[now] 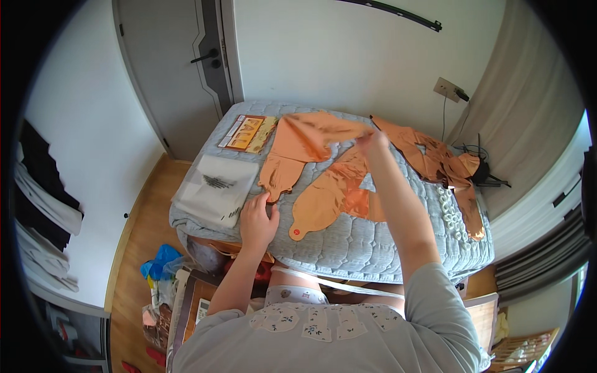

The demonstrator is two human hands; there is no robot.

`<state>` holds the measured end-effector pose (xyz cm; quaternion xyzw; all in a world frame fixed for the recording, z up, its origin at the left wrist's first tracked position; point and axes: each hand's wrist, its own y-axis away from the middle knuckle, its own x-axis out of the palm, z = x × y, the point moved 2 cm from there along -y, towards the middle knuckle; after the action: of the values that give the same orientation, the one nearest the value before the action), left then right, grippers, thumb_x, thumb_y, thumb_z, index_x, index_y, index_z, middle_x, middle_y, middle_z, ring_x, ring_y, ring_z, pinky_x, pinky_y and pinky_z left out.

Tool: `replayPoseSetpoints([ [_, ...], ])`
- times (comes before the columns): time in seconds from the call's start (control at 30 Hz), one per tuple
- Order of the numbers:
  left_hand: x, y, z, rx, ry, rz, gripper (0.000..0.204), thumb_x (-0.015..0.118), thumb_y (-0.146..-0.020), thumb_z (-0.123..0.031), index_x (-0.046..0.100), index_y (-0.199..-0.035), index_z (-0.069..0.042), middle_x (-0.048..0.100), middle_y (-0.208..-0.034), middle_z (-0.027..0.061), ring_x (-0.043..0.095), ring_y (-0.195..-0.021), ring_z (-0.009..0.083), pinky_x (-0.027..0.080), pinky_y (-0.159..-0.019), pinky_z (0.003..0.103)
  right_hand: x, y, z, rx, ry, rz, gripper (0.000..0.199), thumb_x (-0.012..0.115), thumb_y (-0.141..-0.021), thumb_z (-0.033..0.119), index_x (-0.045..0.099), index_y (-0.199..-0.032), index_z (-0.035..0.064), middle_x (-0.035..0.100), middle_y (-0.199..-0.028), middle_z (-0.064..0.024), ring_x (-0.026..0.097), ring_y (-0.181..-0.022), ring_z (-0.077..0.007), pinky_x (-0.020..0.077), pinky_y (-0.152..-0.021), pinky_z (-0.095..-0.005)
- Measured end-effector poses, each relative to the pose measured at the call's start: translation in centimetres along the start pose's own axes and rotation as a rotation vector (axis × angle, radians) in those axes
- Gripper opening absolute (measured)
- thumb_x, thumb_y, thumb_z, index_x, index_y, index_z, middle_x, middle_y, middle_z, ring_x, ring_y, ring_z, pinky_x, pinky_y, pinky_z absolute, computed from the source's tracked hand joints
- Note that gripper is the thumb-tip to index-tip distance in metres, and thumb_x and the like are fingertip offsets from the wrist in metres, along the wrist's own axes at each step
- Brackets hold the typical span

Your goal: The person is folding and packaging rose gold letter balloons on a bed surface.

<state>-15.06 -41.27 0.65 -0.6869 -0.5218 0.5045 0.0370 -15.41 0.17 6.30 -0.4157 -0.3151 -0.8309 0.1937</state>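
I see my left hand (pixel 258 219) flat and unclenched, pressing the near tail of a flat copper foil balloon (pixel 298 146) on the grey quilted bed (pixel 373 239), its long axis running far-right to my right hand (pixel 372 142), which pinches its far end.

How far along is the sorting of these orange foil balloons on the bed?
Looks early. One flat balloon already lies spread on the grey quilt. In hand: the left hand pins the tail of another balloon while the right hand lifts its top edge. Left: a tangled heap of balloons at the right.
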Motion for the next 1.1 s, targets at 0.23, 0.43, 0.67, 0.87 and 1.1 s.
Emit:
replayPoseSetpoints([
  [0.23, 0.7, -0.3, -0.7, 0.020, -0.019, -0.013, 0.039, 0.069, -0.089, -0.020, 0.060, -0.124, -0.003, 0.068, -0.113, 0.0149, 0.063, -0.110, 0.0358, 0.050, -0.095, 0.047, 2.3, 14.8, 11.7, -1.201, 1.023, 0.543, 0.015, 0.048, -0.110, 0.017, 0.052, -0.117, 0.0049, 0.068, -0.121, -0.0132, 0.064, -0.107, -0.0236, 0.0511, -0.095, -0.0360],
  [0.43, 1.1, -0.5, -0.8, 0.016, -0.016, -0.002, 0.040, 0.068, -0.090, -0.022, 0.061, -0.125, -0.003, 0.068, -0.117, 0.0178, 0.063, -0.111, 0.0374, 0.050, -0.096, 0.048, -7.2, 19.2, 10.7, -0.605, 1.754, 1.028, 0.013, 0.050, -0.108, 0.009, 0.055, -0.119, 0.0026, 0.066, -0.134, -0.0146, 0.061, -0.123, -0.0209, 0.0472, -0.104, -0.0344],
  [0.67, 1.0, -0.3, -0.3, -0.009, -0.046, 0.009, 0.041, 0.067, -0.091, -0.023, 0.061, -0.126, -0.003, 0.068, -0.121, 0.0161, 0.063, -0.112, 0.0366, 0.050, -0.097, 0.048, -16.2, 22.6, 7.9, -0.002, 1.764, 0.808, 0.013, 0.054, -0.107, 0.016, 0.054, -0.114, 0.0044, 0.069, -0.118, -0.0131, 0.062, -0.126, -0.0263, 0.0493, -0.101, -0.0378],
  [0.87, 1.2, -0.2, -0.4, 0.007, -0.069, -0.004, 0.042, 0.067, -0.092, -0.023, 0.060, -0.128, -0.005, 0.067, -0.122, 0.0169, 0.062, -0.114, 0.0371, 0.050, -0.097, 0.048, -15.9, 27.4, 5.9, -0.129, 1.637, 1.151, 0.023, 0.056, -0.107, 0.023, 0.059, -0.113, 0.0011, 0.065, -0.133, -0.0164, 0.056, -0.135, -0.0315, 0.0429, -0.111, -0.0406],
  [1.1, 0.7, -0.1, -0.7, -0.017, -0.031, -0.009, 0.042, 0.068, -0.093, -0.023, 0.061, -0.131, -0.008, 0.062, -0.131, 0.0158, 0.059, -0.120, 0.0381, 0.047, -0.101, 0.048, -13.4, 20.5, 9.8, -0.720, 1.753, 0.228, 0.031, 0.061, -0.097, 0.030, 0.066, -0.113, 0.0043, 0.069, -0.113, -0.0146, 0.067, -0.106, -0.0308, 0.0526, -0.092, -0.0416],
])
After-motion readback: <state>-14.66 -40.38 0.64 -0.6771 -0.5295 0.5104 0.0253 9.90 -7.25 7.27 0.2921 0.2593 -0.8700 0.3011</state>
